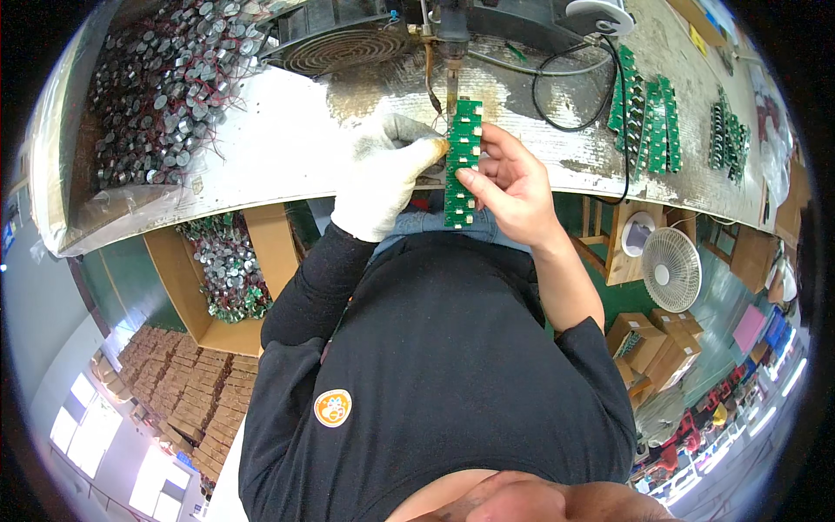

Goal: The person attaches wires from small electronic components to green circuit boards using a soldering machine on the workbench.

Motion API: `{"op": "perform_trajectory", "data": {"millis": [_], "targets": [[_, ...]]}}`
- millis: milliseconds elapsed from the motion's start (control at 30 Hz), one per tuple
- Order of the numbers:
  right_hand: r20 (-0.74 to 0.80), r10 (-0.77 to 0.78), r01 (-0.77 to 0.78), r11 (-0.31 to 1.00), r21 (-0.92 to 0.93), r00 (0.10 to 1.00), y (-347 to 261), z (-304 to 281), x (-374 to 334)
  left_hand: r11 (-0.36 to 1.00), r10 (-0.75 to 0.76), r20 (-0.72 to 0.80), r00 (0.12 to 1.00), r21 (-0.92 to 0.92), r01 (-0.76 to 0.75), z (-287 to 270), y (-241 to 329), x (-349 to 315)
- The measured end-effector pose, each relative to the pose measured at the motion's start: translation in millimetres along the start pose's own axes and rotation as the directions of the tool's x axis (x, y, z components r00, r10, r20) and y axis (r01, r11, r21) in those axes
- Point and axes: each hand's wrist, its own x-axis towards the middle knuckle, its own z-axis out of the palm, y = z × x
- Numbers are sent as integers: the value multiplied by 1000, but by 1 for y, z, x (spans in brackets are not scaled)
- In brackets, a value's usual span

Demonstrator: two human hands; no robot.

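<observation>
A long green circuit board strip (464,165) with small white connectors along one side stands lengthwise over the table's front edge. My bare right hand (513,187) grips it from the right, thumb on its face and fingers behind. On the other side, my left hand (383,165) wears a white glove with stained fingertips, pinched closed against the strip's left edge. Whatever lies between those gloved fingers is hidden, though thin wires show just above them. The soldering iron (452,78) points down from its mount, its tip close to the strip's upper end.
Small round metal parts with red wires (165,96) are heaped at the left. More strips (648,126) lie on the right, past a looped black cable (557,127). A round black vent (339,54) sits behind. Below the worktable are a cardboard box (271,248) and a white fan (672,270).
</observation>
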Motion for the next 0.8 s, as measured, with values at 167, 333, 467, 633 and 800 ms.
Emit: {"op": "perform_trajectory", "data": {"millis": [167, 333, 467, 633, 800], "targets": [[-3, 20, -20, 1000, 2, 1000, 0, 1, -1, 992, 55, -50, 997, 117, -49, -3, -9, 1], [-12, 13, -13, 1000, 15, 1000, 0, 2, 0, 997, 44, -37, 998, 66, -42, -2, -6, 1], [-17, -3, 3, 1000, 31, 1000, -2, 2, -2, 1000, 29, -46, 999, -5, -29, 0, -6, 0], [4, 23, -23, 1000, 20, 1000, 3, -2, -4, 995, 43, -26, 999, 86, -41, -1, -11, 1], [-21, 18, -18, 1000, 10, 1000, 4, 0, -4, 985, 64, -31, 997, 160, -58, -5, -19, 4]]}}
